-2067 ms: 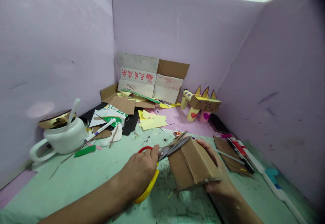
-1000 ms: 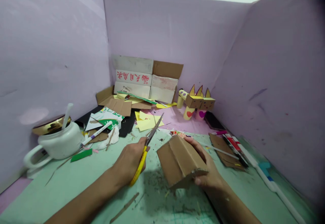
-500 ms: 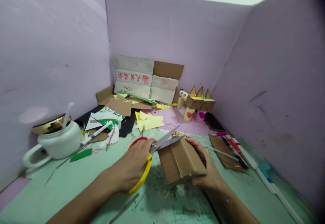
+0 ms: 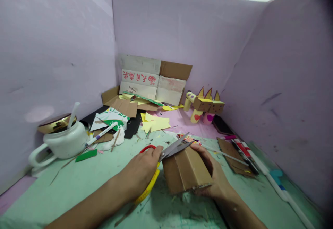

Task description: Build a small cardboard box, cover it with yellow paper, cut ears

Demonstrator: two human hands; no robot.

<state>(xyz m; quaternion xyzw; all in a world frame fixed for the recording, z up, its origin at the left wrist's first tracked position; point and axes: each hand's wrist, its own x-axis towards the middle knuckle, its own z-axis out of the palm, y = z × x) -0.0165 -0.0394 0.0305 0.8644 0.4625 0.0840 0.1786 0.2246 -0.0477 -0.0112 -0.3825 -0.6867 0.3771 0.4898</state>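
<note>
My left hand (image 4: 142,173) is closed around the scissors (image 4: 170,152), which have one red and one yellow handle. Their blades are slightly parted and reach over the far edge of a small brown cardboard box (image 4: 188,169). From the right side, my right hand (image 4: 212,168) grips this box, tilted above the green tabletop. Its near end is cut rough. Whether cardboard lies between the blades I cannot tell. Behind the blade tips is a colourful patterned piece (image 4: 186,138), partly hidden.
At left stands a white mug (image 4: 65,144) with a gold lid. Yellow paper scraps (image 4: 156,122) and flattened cardboard (image 4: 140,83) lie at the back. A cardboard animal figure (image 4: 208,106) stands back right, near a dark phone (image 4: 222,125). Markers (image 4: 244,149) lie along the right wall.
The scissor blades have closed a little, and the box has tilted slightly. The whole view has shifted a little, with the background now farther right. Both hands keep their holds.
</note>
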